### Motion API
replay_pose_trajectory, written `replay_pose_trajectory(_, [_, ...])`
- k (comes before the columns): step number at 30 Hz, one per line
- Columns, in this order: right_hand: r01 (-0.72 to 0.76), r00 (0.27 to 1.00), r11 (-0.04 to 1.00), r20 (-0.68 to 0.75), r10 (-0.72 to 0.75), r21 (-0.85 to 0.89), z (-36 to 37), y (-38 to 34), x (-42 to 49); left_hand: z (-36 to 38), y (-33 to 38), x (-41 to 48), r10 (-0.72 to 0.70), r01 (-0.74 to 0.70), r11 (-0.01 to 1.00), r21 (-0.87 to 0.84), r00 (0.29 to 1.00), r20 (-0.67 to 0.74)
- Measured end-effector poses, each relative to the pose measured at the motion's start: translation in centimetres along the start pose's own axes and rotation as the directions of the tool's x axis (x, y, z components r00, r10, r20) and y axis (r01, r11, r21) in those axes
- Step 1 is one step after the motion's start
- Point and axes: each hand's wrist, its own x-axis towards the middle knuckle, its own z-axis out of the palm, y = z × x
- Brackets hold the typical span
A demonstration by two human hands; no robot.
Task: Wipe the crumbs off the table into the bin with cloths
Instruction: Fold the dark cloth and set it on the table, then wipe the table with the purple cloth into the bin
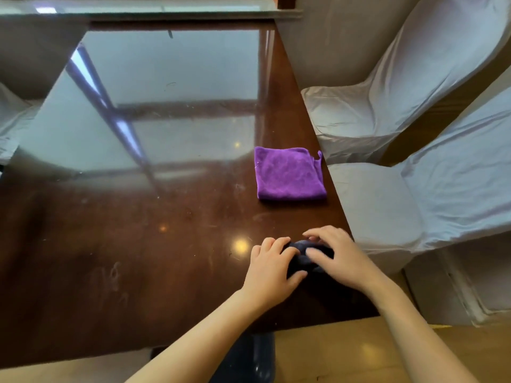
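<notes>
Pressing down on a dark cloth [309, 257], both hands sit close to the near right corner of the worktop [138, 244]. The left hand [272, 268] lies on the cloth's left side with its fingers [279, 248] curled over it. The right hand [340, 258] lies on the right side with its fingers [318, 254] spread flat on top. So both hands hold the cloth down, but neither is closed in a fist. The cloth is bunched up small between them.

It looks soft and light. It should squash and fold with ease and slide well on the shiny top. A good place to hold it is flat on top, palm down, so it stays wide when pushed.

Below the near edge something dark and round [249, 357] shows. It may be the bin, but I cannot tell.

Farther along, by the right edge, lies a purple cloth [289, 175], folded in a neat square with a small loop at its corner. No hand touches it. It looks fluffy and soft too.

I cannot pick out crumbs; the top shows only smears and bright spots.

Beside the right edge stand two covered chairs [387, 106].
</notes>
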Motion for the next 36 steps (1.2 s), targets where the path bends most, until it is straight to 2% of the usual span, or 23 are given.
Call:
replay_pose_trajectory(3, [0.040,0.981,0.999,-0.190,-0.044,-0.023,-0.4,-1.2,4.1,-1.2,-1.5,-0.3,-0.029,0.026,0.994,-0.107,0.999,-0.029])
replay_pose_trajectory(7, [0.084,0.969,0.995,-0.229,-0.092,-0.044,1.1,-3.5,9.8,-4.1,-4.9,-1.0,-0.085,0.052,0.980,-0.194,0.982,-0.167])
replay_pose_trajectory(10, [0.048,0.948,0.990,-0.306,-0.086,-0.130,2.1,-4.2,13.3,-6.4,-7.8,-1.9,-0.166,0.094,0.965,-0.243,0.941,-0.294])
replay_pose_trajectory(12, [-0.032,0.960,0.965,-0.277,-0.043,-0.259,2.6,-3.7,15.1,-7.7,-9.8,-2.7,-0.224,0.133,0.956,-0.260,0.905,-0.362])
replay_pose_trajectory(14, [-0.105,0.988,0.914,-0.146,0.052,-0.391,3.3,-2.8,16.3,-8.9,-12.1,-3.6,-0.259,0.154,0.951,-0.267,0.869,-0.421])
replay_pose_trajectory(16, [-0.139,0.990,0.881,-0.052,0.130,-0.452,4.5,-2.0,16.9,-9.9,-14.6,-4.4,-0.292,0.183,0.944,-0.273,0.848,-0.441])
replay_pose_trajectory(22, [-0.160,0.987,0.866,-0.087,0.135,-0.474,6.9,-3.2,18.1,-12.5,-22.4,-6.3,-0.426,0.332,0.900,-0.282,0.802,-0.418])
replay_pose_trajectory(28, [-0.057,0.998,0.878,-0.022,0.053,-0.475,10.5,-8.9,20.3,-15.1,-29.6,-6.9,-0.468,0.419,0.883,-0.213,0.741,-0.482])
replay_pose_trajectory(31, [0.132,0.991,0.880,0.054,-0.120,-0.457,14.6,-14.9,21.5,-16.0,-32.4,-7.0,-0.436,0.421,0.894,-0.150,0.745,-0.506])
replay_pose_trajectory(33, [0.271,0.962,0.865,0.141,-0.232,-0.423,17.6,-18.7,21.4,-16.2,-33.8,-7.2,-0.422,0.421,0.899,-0.125,0.749,-0.510])
replay_pose_trajectory(36, [0.369,0.929,0.818,0.175,-0.325,-0.441,19.0,-20.3,20.8,-16.2,-35.2,-7.3,-0.410,0.430,0.899,-0.088,0.753,-0.515])
